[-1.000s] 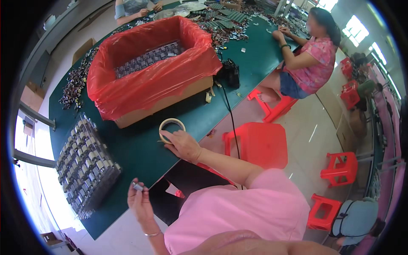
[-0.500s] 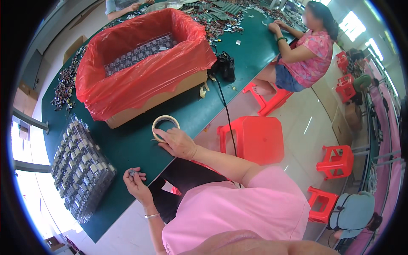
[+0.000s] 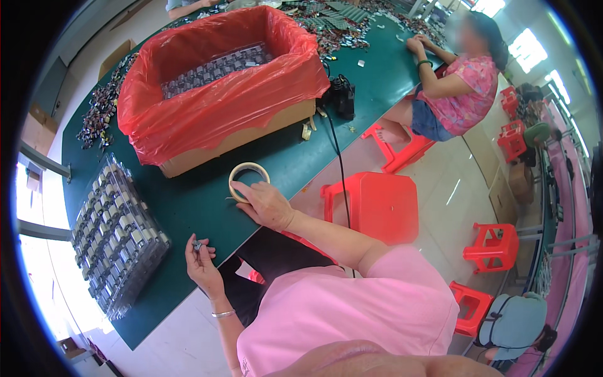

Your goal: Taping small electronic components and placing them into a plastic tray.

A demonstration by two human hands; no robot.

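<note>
Watching from my remote post, I see 2 hands at work over a green table (image 3: 188, 204): the left hand (image 3: 204, 269) pinches a small metallic part (image 3: 198, 245) in its fingertips above the near edge, while the right hand (image 3: 267, 206) grips a roll of cream tape (image 3: 264, 171), thumb at its ring; whether the roll touches the tabletop, I cannot tell. Clear trays (image 3: 119, 235) loaded with small parts lean at left, and more filled trays (image 3: 213, 70) lie inside a carton (image 3: 295, 117) lined with a red bag (image 3: 232, 119). I judge the work partway along: the trays are filled, but the pinched part sits outside them, the bag gapes open and loose parts (image 3: 97, 116) lie heaped beside the carton.
</note>
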